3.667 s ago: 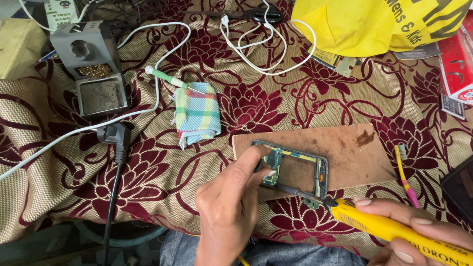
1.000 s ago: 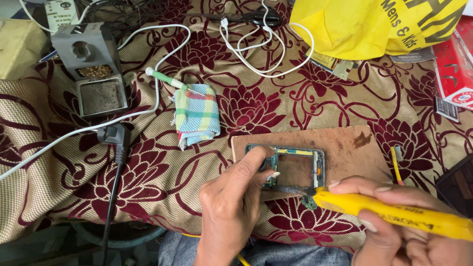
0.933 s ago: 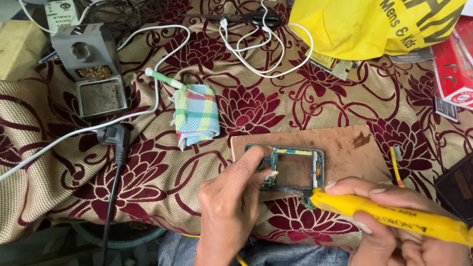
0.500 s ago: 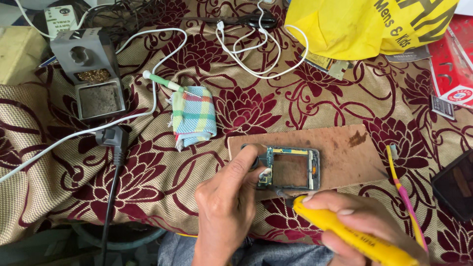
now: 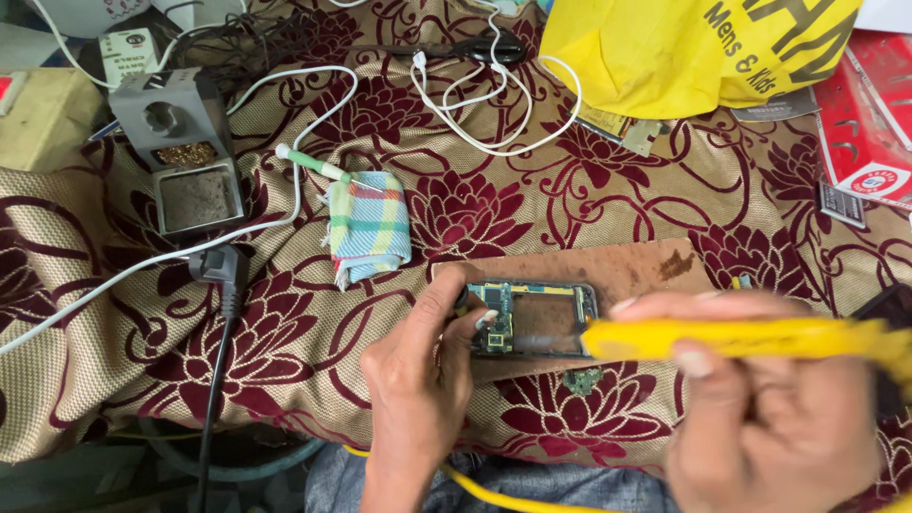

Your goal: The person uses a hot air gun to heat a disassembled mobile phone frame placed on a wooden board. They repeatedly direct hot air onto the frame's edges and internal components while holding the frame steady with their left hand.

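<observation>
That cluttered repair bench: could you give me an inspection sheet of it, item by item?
Surface: floral maroon cloth with a brown board on it.
Job's things: opened phone frame on the board; yellow tool.
Clutter: checked cloth, grey stand, yellow bag, red box.
Hands: left hand steadies the frame; right hand, blurred, holds the tool.
Cables: white cable, black plug, yellow cord.
Surroundings: nothing seen.

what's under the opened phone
The phone lies on a brown board, which rests on the floral cloth. The left hand and the right hand with its yellow tool cover the board's near edge.
</observation>
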